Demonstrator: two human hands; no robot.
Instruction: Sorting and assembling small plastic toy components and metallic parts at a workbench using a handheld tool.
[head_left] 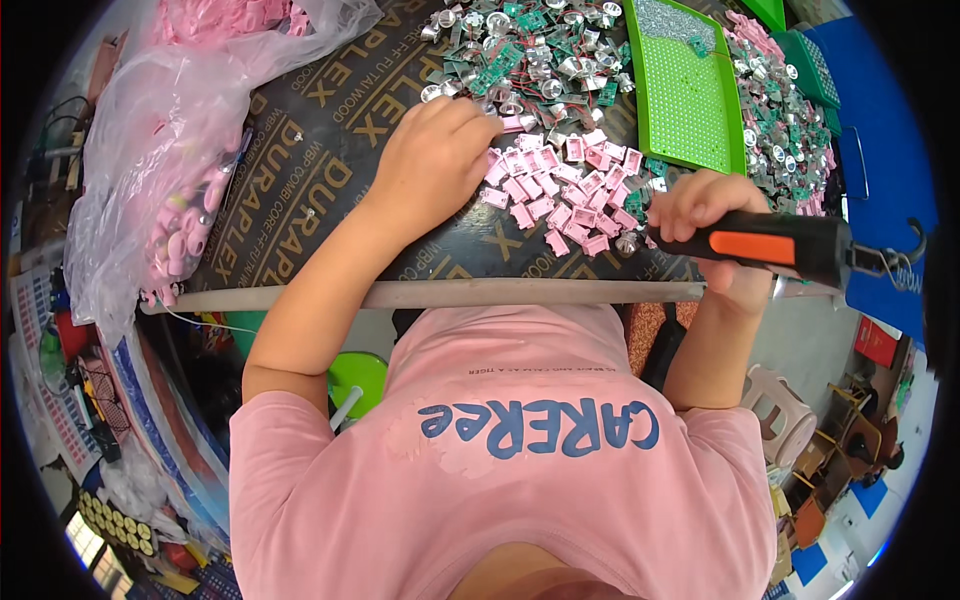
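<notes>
My left hand (435,160) is closed, its fingers curled down at the far left edge of a heap of small pink plastic housings (570,190). One pink housing (517,123) shows at its fingertips, which are partly hidden. My right hand (715,215) is wrapped round a black electric screwdriver (770,243) with an orange panel and a metal hook at its right end. The tool lies level above the table's near right side, its left end close to the housings. Behind them spreads a pile of green circuit boards with silver reflector cups and red wires (545,65).
A green perforated tray (690,110) lies beyond my right hand, silvery small parts at its far end. More boards and cups (785,130) are heaped right of it. A clear plastic bag (120,150) of pink parts covers the left side. The table's front edge (450,293) runs before me.
</notes>
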